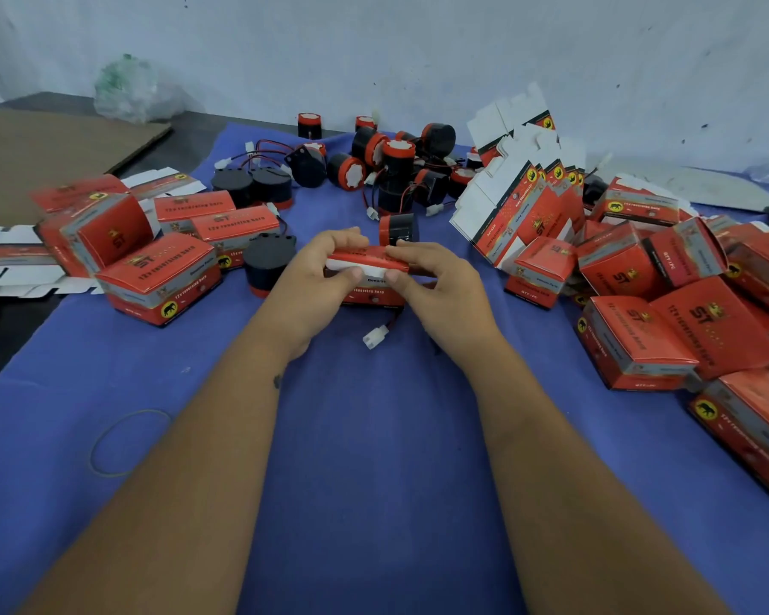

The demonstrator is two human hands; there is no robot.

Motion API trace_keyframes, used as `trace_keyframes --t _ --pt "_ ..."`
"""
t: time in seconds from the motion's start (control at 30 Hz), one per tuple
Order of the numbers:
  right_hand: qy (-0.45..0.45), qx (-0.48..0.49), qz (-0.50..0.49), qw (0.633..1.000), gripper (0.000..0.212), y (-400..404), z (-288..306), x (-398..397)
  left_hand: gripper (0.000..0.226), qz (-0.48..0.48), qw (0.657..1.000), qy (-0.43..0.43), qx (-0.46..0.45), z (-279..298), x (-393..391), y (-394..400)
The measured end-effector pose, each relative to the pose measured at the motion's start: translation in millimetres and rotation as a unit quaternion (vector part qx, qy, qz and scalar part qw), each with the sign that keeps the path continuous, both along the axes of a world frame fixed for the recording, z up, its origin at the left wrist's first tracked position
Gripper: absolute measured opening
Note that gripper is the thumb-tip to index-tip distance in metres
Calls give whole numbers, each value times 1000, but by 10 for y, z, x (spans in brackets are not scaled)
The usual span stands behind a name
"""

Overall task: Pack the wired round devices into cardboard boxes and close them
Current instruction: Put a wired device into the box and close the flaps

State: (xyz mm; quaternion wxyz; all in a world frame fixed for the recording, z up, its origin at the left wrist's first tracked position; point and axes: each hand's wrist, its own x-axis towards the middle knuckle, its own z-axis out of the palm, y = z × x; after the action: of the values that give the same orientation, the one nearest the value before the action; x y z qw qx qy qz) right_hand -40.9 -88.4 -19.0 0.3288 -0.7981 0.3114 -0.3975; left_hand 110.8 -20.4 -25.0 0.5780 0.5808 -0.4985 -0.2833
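Both hands meet over the middle of the blue-covered tabletop (374,437), working one red cardboard box (367,277). The left hand (316,281) grips the box's left end, its fingers (351,239) curled over the top flap and the thumb pressing the white flap edge in front. The right hand (436,281) grips the right end the same way, fingers over the top, thumb on the front edge. A red wire with a white connector (375,337) trails out below the box onto the cloth, so a wired round device appears to sit inside, though it is hidden.

Loose round devices (382,166), black with red ends, crowd the far middle of the cloth; one (398,228) stands just behind the held box and another (267,264) just beside the left hand. Closed boxes (161,277) sit to the left, a larger heap (684,330) fills the right, reaching the cloth's right edge, and flat unfolded boxes (520,201) lean behind it. Open cloth runs from the hands toward the near edge, where a rubber band (127,441) lies at the left.
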Motion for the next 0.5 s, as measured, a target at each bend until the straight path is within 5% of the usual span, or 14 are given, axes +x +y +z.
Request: trace_keyframes --t 0.33,0.5 --pt "-34 20 -21 999 23 -4 -9 17 38 -3 970 240 -46 70 -21 -14" --pt "-85 56 11 995 24 11 9 15 47 36 994 101 -19 40 -57 -16"
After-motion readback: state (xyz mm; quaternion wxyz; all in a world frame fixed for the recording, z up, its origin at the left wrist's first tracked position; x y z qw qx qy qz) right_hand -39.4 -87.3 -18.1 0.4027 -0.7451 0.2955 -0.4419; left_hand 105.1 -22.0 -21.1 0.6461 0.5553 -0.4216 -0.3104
